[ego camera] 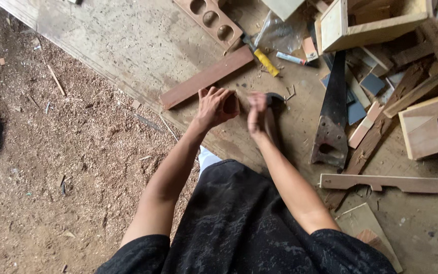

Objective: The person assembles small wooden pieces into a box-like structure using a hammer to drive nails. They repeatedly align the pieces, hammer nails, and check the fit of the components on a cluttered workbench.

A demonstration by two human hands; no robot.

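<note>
Sawdust floor (51,152) on the left; a worn plywood bench (128,40) runs diagonally across the upper right, littered with offcuts.

Left hand (216,106): fingers curled around a small dark wood piece (230,104), held just above the bench edge. Piece mostly hidden by the curl; its long axis cannot be told.

Right hand (257,114): blurred, fingers pressed together and pointing up-frame, just beside the left hand's fingers. Whether it grips anything cannot be told. A dark hammer-like tool (275,109) sits directly behind this hand, head away from the person, handle running back toward the wrist; contact unclear.

Beyond the fingers: a reddish plank (206,77), long axis slanting from lower left to upper right. Past it, a wooden strip with round holes (210,19). Near the plank's upper end, a yellow-handled tool (265,62).

Right of the fingers: a hand saw (333,109) lying flat, handle toward the person, blade pointing away. Farther right, a pale wooden box (429,124) and scrap battens.
</note>
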